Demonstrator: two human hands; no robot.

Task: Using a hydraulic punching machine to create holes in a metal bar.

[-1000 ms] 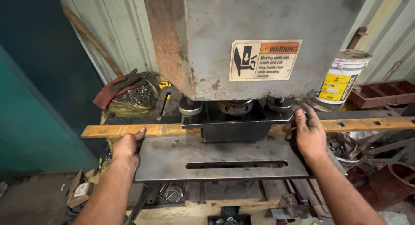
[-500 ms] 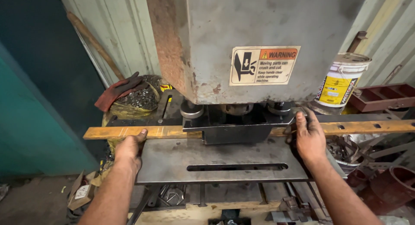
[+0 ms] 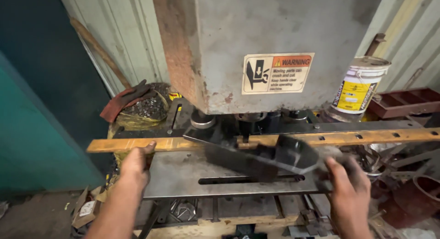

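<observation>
Head view: a long, rusty flat steel bar [image 3: 362, 137] with punched holes lies across the press bed [image 3: 183, 175], under the grey punch press [image 3: 275, 46]. The left hand [image 3: 135, 163] closes on the bar left of the press. The right hand [image 3: 348, 184] grips a dark, blurred plate [image 3: 256, 154] (probably heavy). The bar looks stiff, heavy and sharp-edged; hold it by its flat faces.

Rust-orange flat bar [image 3: 366, 137] dotted with dark holes; grey press body [image 3: 275, 32] streaked brown with rust; white-and-yellow paint bucket [image 3: 360, 85]; teal wall panel [image 3: 32, 142]; dark grey steel table [image 3: 183, 175]
</observation>
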